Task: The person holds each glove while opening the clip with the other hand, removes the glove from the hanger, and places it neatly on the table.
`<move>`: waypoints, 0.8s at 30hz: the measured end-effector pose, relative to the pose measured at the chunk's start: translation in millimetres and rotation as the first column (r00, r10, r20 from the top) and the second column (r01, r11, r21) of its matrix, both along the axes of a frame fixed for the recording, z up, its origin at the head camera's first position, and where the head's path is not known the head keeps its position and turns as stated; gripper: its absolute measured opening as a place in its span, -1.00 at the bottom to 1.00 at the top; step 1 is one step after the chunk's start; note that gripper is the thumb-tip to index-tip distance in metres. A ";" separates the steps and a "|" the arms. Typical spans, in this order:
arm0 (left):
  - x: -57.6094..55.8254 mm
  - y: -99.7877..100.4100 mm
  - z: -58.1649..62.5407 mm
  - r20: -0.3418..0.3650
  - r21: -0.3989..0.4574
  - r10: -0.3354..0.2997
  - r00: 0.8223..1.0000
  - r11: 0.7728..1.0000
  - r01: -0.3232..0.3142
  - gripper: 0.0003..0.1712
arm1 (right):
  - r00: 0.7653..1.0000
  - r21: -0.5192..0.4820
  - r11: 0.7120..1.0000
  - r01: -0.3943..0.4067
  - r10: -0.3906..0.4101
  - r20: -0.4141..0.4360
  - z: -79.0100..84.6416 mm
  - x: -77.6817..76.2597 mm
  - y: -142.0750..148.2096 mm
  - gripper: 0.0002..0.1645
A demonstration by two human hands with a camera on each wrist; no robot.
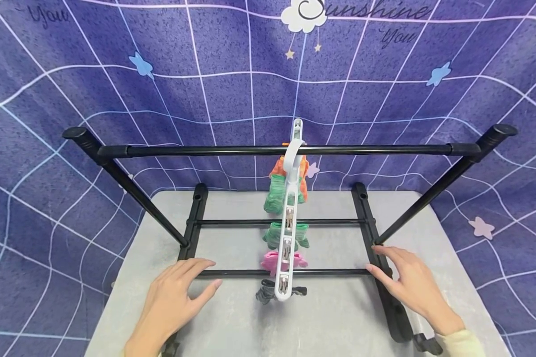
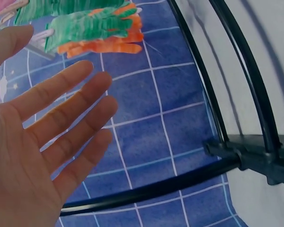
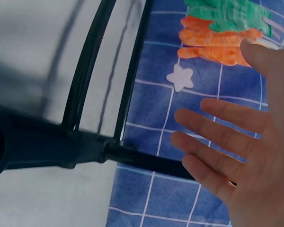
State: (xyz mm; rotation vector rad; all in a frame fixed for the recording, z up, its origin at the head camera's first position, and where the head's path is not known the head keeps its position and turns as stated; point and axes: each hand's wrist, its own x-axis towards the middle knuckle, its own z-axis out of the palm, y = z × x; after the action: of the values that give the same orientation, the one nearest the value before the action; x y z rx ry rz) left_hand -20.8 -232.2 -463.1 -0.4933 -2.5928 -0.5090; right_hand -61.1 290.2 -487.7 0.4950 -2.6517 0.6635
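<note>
Deep blue-violet fabric [image 1: 223, 99] rises behind and along both sides of a pale grey, faintly mottled tabletop [image 1: 326, 322] with rounded far corners, its print a wavy grid of white, pink and light-blue lines. Scattered over it are two blue stars [image 1: 438, 74], a pinkish star [image 1: 481, 227] at the right, and, at the top, a white cloud [image 1: 291, 18] beside dark script lettering [image 1: 377, 10]. Soft shadows streak the tabletop in both wrist views.
</note>
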 end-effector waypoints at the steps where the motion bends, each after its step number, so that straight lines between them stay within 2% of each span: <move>1: -0.3 1.5 0.3 0.001 0.001 -0.003 1.000 1.000 0.003 -0.53 | 1.000 -0.003 1.000 -0.001 0.001 0.010 0.8 0.1 -1.5 -0.43; 7: -4.4 9.5 3.5 -0.003 0.014 -0.044 0.999 0.999 0.044 -0.54 | 0.999 -0.015 1.000 -0.001 0.002 0.048 7.6 1.6 -9.5 -0.42; 15: -12.0 17.8 9.9 -0.020 0.044 -0.131 0.991 0.990 0.132 -0.55 | 0.998 -0.004 0.998 -0.059 0.059 0.001 17.5 2.2 -19.9 -0.39; 24: -18.2 27.9 18.2 -0.081 0.079 -0.239 0.968 0.966 0.245 -0.57 | 0.995 -0.007 0.995 -0.098 0.099 0.022 28.4 2.5 -29.6 -0.34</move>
State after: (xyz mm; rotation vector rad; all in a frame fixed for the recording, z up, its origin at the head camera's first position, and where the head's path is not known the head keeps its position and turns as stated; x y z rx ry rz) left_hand -39.0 -204.4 -444.9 -0.7891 -2.4426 -0.6718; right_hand -58.6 260.6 -459.3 0.6235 -2.6592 0.7099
